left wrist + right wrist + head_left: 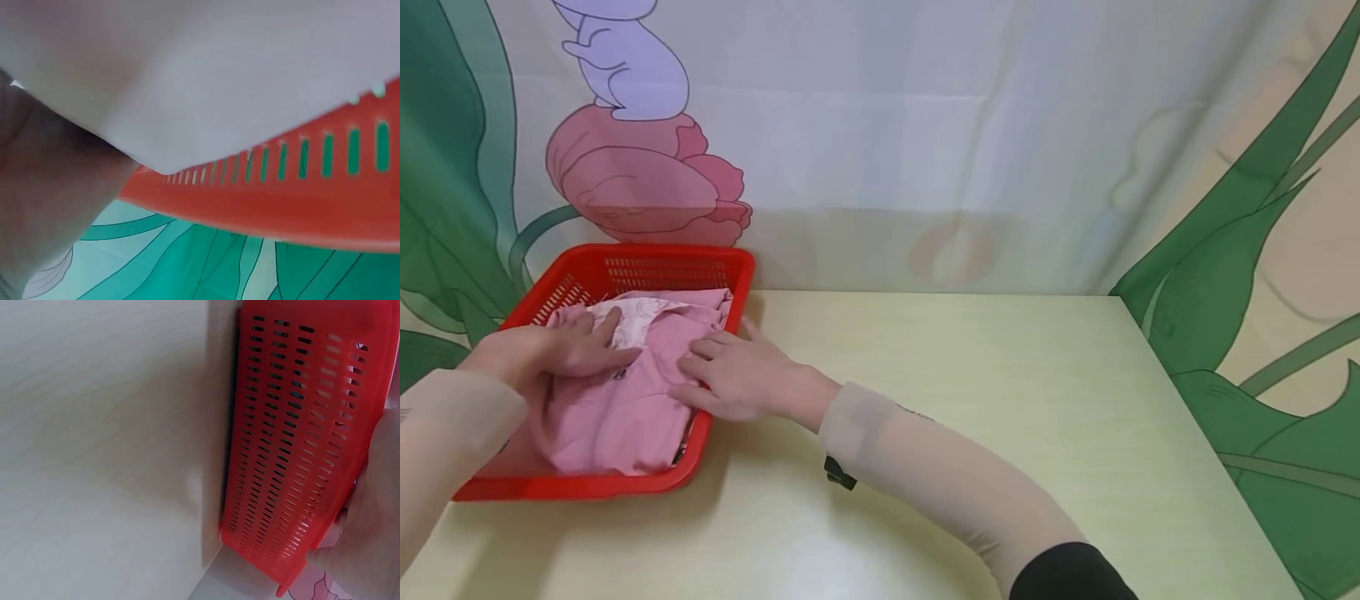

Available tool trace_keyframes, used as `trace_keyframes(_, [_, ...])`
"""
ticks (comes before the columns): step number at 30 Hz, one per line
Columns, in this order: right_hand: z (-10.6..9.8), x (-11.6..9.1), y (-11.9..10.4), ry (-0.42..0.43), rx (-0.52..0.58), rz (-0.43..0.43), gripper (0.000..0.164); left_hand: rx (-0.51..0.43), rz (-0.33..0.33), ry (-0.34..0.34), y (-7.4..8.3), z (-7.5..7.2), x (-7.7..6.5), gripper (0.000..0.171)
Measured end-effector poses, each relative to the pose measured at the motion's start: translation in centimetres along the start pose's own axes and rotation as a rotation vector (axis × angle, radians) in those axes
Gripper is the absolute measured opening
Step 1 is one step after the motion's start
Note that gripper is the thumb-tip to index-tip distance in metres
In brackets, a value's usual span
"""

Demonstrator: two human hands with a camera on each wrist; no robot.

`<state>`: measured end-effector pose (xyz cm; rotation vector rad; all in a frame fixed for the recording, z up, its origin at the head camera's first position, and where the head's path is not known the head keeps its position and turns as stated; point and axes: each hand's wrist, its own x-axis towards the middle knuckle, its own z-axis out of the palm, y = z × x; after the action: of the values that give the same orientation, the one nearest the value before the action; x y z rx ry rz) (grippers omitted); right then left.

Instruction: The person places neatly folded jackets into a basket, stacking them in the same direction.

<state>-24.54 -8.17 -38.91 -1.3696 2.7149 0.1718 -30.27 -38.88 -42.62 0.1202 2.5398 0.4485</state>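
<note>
The pink garment is pressed flat in the red basket. Left hand and right hand are laid on it, fingers relaxed, nothing gripped.

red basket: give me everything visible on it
The red basket looks like plastic: rectangular, shallow, with slotted walls and a smooth rolled rim. It sits flat at the table's left rear, near the curtain. Folded pink cloth fills it. The left hand presses the cloth; the right hand rests across the right rim onto the cloth.
</note>
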Motion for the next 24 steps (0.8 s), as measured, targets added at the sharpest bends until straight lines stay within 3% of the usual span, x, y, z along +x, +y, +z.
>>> trace_keyframes(7, [0.2, 0.2, 0.1, -0.003, 0.014, 0.002, 0.063, 0.047, -0.016, 0.016, -1.1, 0.6, 1.3, 0.123])
trace_keyframes(13, [0.5, 0.2, -0.2, 0.016, 0.017, -0.008, 0.061, 0.103, 0.017, 0.090, -2.5, 1.3, 2.4, 0.135])
trace_keyframes(20, [0.3, 0.2, -0.3, 0.019, 0.006, -0.011, 0.061, 0.073, 0.023, 0.105, -3.2, 1.2, 2.8, 0.136])
trace_keyframes(24, [0.3, 0.3, -0.4, 0.007, 0.016, -0.012, 0.062, 0.083, 0.018, 0.094, -2.8, 0.9, 2.3, 0.134])
